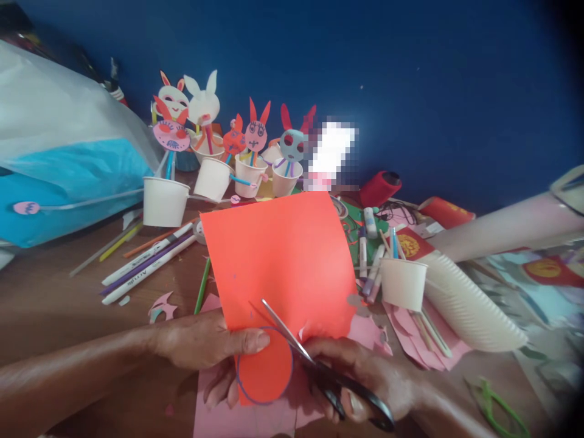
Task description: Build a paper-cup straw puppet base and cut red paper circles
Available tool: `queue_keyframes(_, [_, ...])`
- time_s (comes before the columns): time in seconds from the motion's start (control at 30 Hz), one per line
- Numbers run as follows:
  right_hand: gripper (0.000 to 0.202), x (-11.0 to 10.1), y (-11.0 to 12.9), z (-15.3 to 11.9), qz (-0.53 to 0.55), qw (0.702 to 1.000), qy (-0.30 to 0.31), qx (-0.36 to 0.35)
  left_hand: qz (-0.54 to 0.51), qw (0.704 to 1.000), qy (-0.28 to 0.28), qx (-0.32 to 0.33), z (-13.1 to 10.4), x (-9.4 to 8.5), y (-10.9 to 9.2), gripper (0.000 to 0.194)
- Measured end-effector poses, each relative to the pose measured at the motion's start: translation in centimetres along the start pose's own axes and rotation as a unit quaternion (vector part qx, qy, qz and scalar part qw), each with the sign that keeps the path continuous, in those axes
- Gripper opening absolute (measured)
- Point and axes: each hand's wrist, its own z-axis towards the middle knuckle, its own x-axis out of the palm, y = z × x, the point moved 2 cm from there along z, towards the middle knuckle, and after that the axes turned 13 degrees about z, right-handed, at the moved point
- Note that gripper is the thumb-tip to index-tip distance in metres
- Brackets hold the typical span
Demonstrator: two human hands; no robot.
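Observation:
My left hand point(214, 344) grips a sheet of orange-red paper point(278, 261), thumb on top near a circle point(265, 368) outlined in purple, fingers underneath. The sheet's right and lower edges are cut unevenly. In my right hand point(365, 374) are scissors point(333, 380) with black handles, their blades at the paper just above and right of the circle. How far the lower blade runs beneath the sheet is hidden. Pink paper point(214, 410) lies on the table below both hands.
Paper cups point(165, 204) with rabbit-faced puppets stand at the back. Markers point(146, 267) lie left; glue tubes and another cup point(404, 283) with sticks stand right, beside stacked paper plates point(474, 298). Green scissors point(495, 407) sit at the lower right. A blue wall point(433, 121) rises behind.

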Motion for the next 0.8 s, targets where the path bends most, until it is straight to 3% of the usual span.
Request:
queue_keyframes(0.07, [0.058,0.1,0.0,0.0,0.005,1.0,-0.004,0.003,-0.002,1.0,0.008,0.002,0.1,-0.1,0.0,0.026])
queue_keyframes(0.23, [0.059,0.1,0.0,0.0,0.003,1.0,-0.013,0.0,-0.03,0.99,0.13,-0.047,0.4,0.1,0.9,0.047])
queue_keyframes(0.33, [0.06,-0.1,-0.2,-0.1,0.0,1.0,-0.01,0.005,-0.019,0.99,0.125,-0.058,0.3,0.2,0.9,0.047])
queue_keyframes(0.53, [0.057,-0.2,-0.6,-0.1,0.006,1.0,-0.016,-0.002,-0.01,0.998,0.037,-0.059,0.0,0.2,0.4,0.035])
queue_keyframes(0.8, [0.055,-0.2,-0.6,-0.1,0.004,1.0,-0.015,-0.007,-0.025,0.986,0.152,-0.064,0.5,0.1,1.4,0.052])
